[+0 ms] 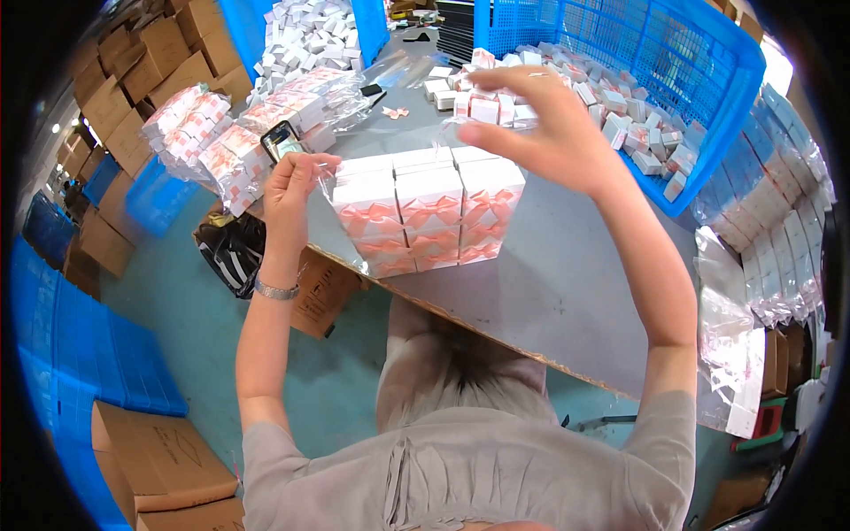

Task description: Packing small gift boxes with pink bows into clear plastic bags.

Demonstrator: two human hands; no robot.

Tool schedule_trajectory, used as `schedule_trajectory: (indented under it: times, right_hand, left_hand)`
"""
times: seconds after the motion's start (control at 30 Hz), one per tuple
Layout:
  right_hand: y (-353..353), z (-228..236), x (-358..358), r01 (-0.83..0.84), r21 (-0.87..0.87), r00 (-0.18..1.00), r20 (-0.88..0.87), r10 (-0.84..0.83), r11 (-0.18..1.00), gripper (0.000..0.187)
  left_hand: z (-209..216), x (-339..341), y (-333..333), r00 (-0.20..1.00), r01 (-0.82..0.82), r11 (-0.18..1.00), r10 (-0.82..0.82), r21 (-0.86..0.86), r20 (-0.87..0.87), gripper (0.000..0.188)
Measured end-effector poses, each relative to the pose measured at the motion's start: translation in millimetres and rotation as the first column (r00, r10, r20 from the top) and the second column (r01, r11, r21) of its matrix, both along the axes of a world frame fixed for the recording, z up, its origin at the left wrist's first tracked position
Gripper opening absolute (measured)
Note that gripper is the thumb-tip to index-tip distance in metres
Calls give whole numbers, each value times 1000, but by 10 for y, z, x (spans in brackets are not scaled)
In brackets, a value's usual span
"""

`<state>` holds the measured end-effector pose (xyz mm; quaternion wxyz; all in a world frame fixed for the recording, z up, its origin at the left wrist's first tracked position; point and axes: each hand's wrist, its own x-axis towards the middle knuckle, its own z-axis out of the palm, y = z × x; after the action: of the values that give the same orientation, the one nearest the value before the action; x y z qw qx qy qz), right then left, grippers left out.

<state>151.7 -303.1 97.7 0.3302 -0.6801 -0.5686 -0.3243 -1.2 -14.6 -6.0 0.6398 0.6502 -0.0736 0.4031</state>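
A block of small white boxes with pink printed bows stands at the table's near edge, stacked in rows, with clear plastic around it. At its left upper corner my left hand is closed, thumb and fingertips pinching the edge of the clear plastic bag. My right hand is raised above the block's far right corner, fingers apart and curved, with nothing visible in it. Behind the right hand lies a heap of loose small boxes, partly hidden by it.
Wrapped box bundles and a phone lie left on the grey table. A tipped blue crate stands far right. White boxes fill another crate at the back. Bagged stacks line the right; cartons stand lower left.
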Motion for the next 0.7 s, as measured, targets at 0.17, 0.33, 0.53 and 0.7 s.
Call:
schedule_trajectory:
  times: [0.17,0.33,0.53,0.7]
  right_hand:
    - [66,170,171,-204,-47,862,-482,156,978,30]
    - [-1151,-75,166,-458,374,334,-769,545,807,24]
    - [-2997,-1925,-1523,-194,-929,688,100,-719,-315,34]
    - [-2315,-921,-1281,-278,-747,662,-605,-443,604,42]
  left_hand:
    - [9,-32,12,997,-45,996,50,82,-53,27]
    - [-65,-35,49,1000,-9,1000,9,21,-1,26]
    - [-93,-108,112,996,-51,998,47,46,76,23]
    - [-161,-69,54,995,-88,995,86,51,49,18]
